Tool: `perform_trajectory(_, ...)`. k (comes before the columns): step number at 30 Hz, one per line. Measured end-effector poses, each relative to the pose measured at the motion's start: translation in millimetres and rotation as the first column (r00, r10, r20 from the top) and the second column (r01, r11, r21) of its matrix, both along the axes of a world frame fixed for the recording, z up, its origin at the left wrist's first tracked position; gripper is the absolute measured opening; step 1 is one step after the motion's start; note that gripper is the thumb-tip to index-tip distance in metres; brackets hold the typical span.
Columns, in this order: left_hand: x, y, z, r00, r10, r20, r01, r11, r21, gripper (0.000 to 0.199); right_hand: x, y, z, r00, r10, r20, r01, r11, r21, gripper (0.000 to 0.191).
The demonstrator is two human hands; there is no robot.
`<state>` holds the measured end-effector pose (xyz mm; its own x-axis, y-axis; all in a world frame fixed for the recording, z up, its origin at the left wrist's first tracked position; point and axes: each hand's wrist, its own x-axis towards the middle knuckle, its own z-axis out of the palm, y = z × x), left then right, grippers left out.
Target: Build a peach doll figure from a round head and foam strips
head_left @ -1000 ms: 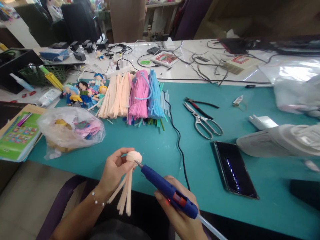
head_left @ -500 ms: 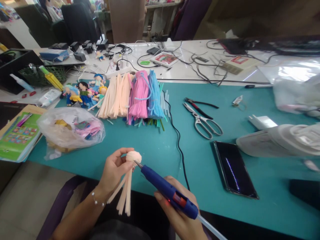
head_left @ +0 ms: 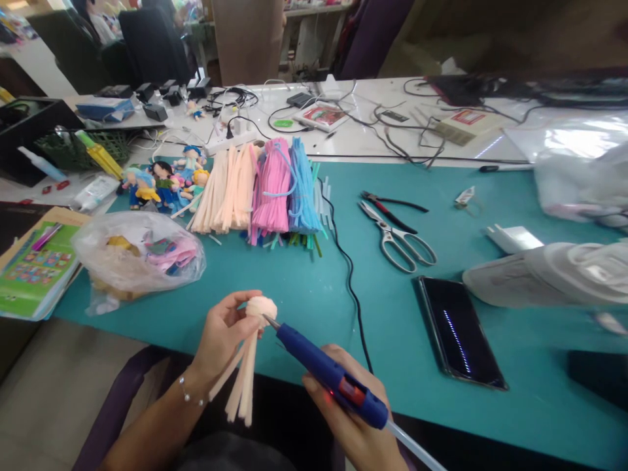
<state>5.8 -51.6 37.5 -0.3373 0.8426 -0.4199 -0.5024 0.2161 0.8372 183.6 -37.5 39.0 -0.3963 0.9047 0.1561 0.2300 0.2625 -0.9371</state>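
Between the thumb and fingers of my left hand (head_left: 226,333) is a peach pipe-cleaner piece (head_left: 262,307), a rounded ball on top with several loose stems hanging down. My right hand (head_left: 350,405) is wrapped round a blue glue gun (head_left: 314,360), which has a clear glue stick at its rear and a small red light. The metal nozzle tip meets the underside of the ball; whether glue is coming out I cannot tell. Beyond my hands lie bundles of peach pipe cleaners (head_left: 230,190), pink pipe cleaners (head_left: 272,190) and blue pipe cleaners (head_left: 301,190).
On the green mat (head_left: 275,268) lie scissors (head_left: 400,239), pliers (head_left: 392,209) and a phone (head_left: 458,333). A grey tumbler (head_left: 534,275) lies on its side at the right. To the left are a plastic bag (head_left: 140,255) and small dolls (head_left: 167,180). A black cord (head_left: 350,275) crosses the mat.
Almost nothing differs. The hanging peach stems have shifted very slightly left, while the glue gun's tip stays against the ball.
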Motion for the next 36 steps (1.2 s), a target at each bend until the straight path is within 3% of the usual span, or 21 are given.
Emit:
perform_trajectory(6,-2.9,2.5,-4.4,0.995,-0.001,0.101,0.002,1.000,-0.009,0.031,-0.1,-0.9,-5.3,0.998,-0.042,-0.049,0.035,0.992,-0.124,0.018)
perform_trajectory(11,-4.5,4.7,-11.6,0.977,-0.014,0.214,0.014,1.000,0.002,0.030,1.7,-4.2,-12.6,0.959,-0.225,-0.173,0.134,0.897,-0.422,0.026)
perform_trajectory(16,-0.8,4.1,-15.3,0.978,-0.023,0.208,0.025,1.000,-0.009,0.033,10.4,8.7,-17.5,0.882,-0.285,-0.374,0.072,0.868,-0.491,0.034)
perform_trajectory(19,-0.4,3.3,-18.3,0.980,-0.039,0.193,0.042,0.999,-0.009,0.031,24.6,26.1,-23.3,0.855,-0.319,-0.408,0.108,0.881,-0.461,0.032)
perform_trajectory(21,-1.1,3.0,-20.7,0.983,-0.031,0.179,0.032,0.999,-0.003,0.032,36.6,39.8,-28.9,0.854,-0.384,-0.352,0.224,0.880,-0.419,0.029)
perform_trajectory(24,-1.9,2.9,-23.0,0.987,-0.039,0.157,0.043,0.999,-0.027,0.033,51.2,61.1,-38.4,0.842,-0.516,-0.156,0.447,0.831,-0.331,0.033)
perform_trajectory(26,-1.4,2.9,-22.9,0.989,-0.042,0.143,0.048,0.998,-0.040,0.034,55.2,74.8,-44.1,0.846,-0.533,0.025,0.522,0.817,-0.243,0.034)
perform_trajectory(31,0.8,2.1,-18.4,0.991,-0.051,0.125,0.055,0.998,-0.027,0.034,48.6,104.2,-54.0,0.780,-0.520,0.349,0.526,0.846,0.086,0.028)
perform_trajectory(36,2.2,0.3,-10.1,0.995,-0.062,0.073,0.063,0.998,-0.005,0.032,45.0,119.1,-61.5,0.739,-0.519,0.429,0.504,0.849,0.158,0.029)
